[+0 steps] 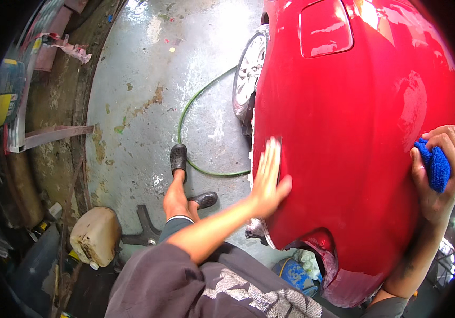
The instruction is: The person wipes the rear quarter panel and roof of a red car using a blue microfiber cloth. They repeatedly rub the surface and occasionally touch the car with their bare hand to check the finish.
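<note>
A glossy red car body panel fills the right half of the view. My left hand lies against the lower side of the panel, slightly blurred, with its fingers stretched out flat and the thumb apart. A narrow dark patch shows beside its fingers; whether it is a shadow or a thing under the hand I cannot tell. Higher on the bodywork, at the far right, my right hand is closed on a bunched blue cloth. Part of the cloth hides behind the fingers.
A silver-rimmed wheel and a green hose are left of the car. To the left stand a stained plastic jug and a metal frame. A blue container sits below the panel's cut-out.
</note>
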The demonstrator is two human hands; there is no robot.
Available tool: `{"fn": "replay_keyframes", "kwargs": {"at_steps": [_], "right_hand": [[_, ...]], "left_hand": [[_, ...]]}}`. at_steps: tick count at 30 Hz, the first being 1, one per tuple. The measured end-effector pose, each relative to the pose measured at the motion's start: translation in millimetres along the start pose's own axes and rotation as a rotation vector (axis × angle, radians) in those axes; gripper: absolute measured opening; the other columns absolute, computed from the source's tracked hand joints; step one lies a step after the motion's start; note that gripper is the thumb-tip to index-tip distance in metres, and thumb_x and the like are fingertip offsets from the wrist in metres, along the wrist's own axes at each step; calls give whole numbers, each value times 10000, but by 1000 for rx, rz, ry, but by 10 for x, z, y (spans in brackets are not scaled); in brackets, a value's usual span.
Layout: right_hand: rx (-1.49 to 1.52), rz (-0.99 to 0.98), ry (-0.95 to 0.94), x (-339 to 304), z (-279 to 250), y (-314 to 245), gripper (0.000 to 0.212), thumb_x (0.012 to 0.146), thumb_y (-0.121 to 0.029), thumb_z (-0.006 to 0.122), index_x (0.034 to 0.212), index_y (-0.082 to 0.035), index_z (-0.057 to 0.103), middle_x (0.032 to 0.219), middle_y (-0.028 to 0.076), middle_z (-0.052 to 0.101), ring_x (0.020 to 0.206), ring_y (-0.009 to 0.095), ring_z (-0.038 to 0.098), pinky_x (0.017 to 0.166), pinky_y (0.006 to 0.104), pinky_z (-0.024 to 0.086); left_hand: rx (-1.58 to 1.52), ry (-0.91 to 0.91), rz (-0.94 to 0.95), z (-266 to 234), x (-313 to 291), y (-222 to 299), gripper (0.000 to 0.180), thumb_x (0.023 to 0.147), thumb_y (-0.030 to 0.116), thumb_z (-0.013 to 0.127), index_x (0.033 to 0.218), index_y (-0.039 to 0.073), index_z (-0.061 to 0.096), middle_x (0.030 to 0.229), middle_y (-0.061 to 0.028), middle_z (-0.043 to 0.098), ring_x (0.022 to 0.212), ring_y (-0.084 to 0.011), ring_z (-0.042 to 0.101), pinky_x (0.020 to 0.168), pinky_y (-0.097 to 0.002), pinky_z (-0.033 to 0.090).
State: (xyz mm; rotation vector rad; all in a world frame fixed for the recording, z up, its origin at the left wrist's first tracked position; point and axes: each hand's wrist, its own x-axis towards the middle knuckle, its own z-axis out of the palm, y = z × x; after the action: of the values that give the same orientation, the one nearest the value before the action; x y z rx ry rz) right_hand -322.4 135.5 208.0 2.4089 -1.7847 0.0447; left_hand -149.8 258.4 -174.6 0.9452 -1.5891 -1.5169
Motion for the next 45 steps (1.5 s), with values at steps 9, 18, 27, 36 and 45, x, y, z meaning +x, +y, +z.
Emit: {"fn": "replay_keyframes", "kwargs": {"at_steps": [9, 18, 27, 36, 45], "right_hand": [[-15, -16, 3, 93, -15, -76, 225, 738, 20, 770, 873, -6, 592, 931, 149, 606, 878, 285, 619, 838, 388, 496], [-1, 46, -39, 46, -31, -5, 247, 701, 18, 787, 856, -23, 599, 943, 153, 630, 868, 291, 624, 822, 395, 496], [14, 21, -40, 44, 55, 40, 245, 731, 44, 775, 885, -17, 595, 962, 156, 617, 887, 284, 622, 848, 392, 497], [-12, -105, -67, -89, -59, 284, 258, 893, 85, 677, 1097, -18, 557, 1155, 161, 588, 1099, 285, 569, 1004, 418, 464], [100, -299, -182, -72, 33, 43, 370, 580, -88, 806, 879, -36, 594, 839, 127, 554, 796, 349, 580, 776, 447, 503]], "left_hand": [[27, 71, -208, -814, 2341, -172, 914, 1155, 585, 332, 1715, -109, 127, 1810, -326, 74, 1708, -403, 40, 1389, -454, 65], [93, -33, 92, -269, 727, -160, 944, 1101, 407, 538, 1741, -60, 24, 1826, -305, -6, 1706, -442, -21, 1367, -577, 26], [-93, 12, -57, 37, -326, -122, 957, 1103, 484, 467, 1730, -94, 31, 1816, -332, -12, 1705, -445, -31, 1375, -537, 17], [-105, 104, -178, -578, 1866, -658, 769, 1174, 314, 423, 1730, -80, 67, 1836, -274, 32, 1717, -344, 43, 1382, -407, 61], [-2, -16, 129, 91, -494, 13, 961, 1083, 438, 528, 1732, -89, 55, 1809, -345, 47, 1704, -457, 11, 1372, -550, 38]]}}
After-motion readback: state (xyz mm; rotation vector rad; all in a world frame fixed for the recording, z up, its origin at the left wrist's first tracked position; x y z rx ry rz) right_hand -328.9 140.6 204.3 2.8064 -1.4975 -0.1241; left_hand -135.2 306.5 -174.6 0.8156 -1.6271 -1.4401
